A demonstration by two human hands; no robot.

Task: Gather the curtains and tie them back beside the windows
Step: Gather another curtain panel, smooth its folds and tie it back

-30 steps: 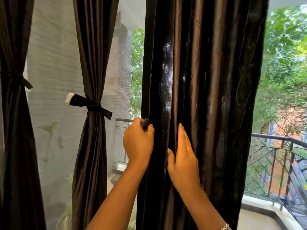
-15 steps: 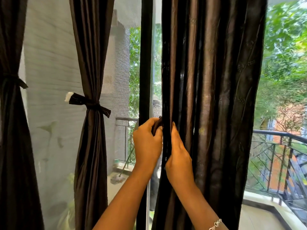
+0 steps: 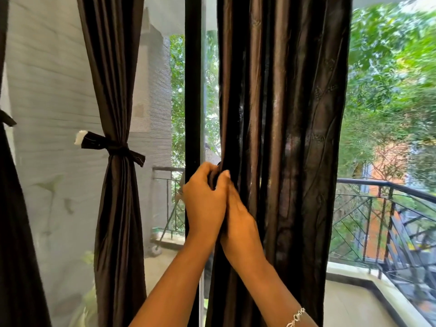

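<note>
Brown curtain hangs loose beside the window frame, its left edge gripped by the left hand. The right hand presses alongside, perhaps pinching; I cannot tell. Middle curtain and far-left curtain are already tied; this one remains.

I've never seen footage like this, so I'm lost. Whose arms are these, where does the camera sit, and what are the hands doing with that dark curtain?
There is no machine here: the arms belong to a person, and the single camera sits on their head, looking forward and down. The left hand grips the left edge of a loose curtain. The right hand lies against its folds beside it, with its fingers partly hidden. To the left hangs a tied curtain, cinched with a strap. Beyond are the window frame, a balcony railing and trees.
</note>
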